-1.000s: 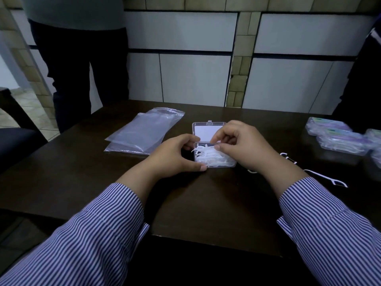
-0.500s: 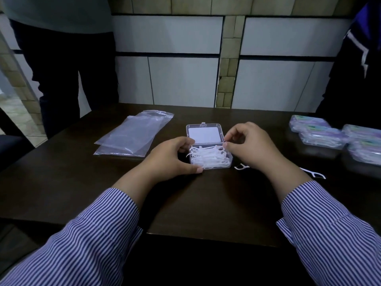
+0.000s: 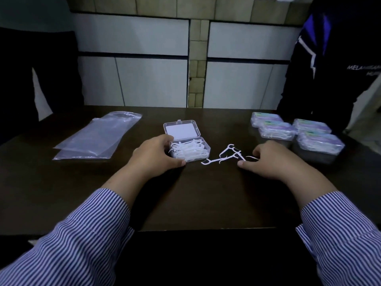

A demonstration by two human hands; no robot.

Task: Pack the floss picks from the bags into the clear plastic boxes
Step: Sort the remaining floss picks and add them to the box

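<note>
Dark table, white-panelled wall

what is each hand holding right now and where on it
The left hand grips the open clear box by its left end. The right hand touches loose floss picks; an actual grip cannot be told.

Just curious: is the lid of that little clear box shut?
No, the clear box lies with its lid swung back, floss picks showing inside.
</note>
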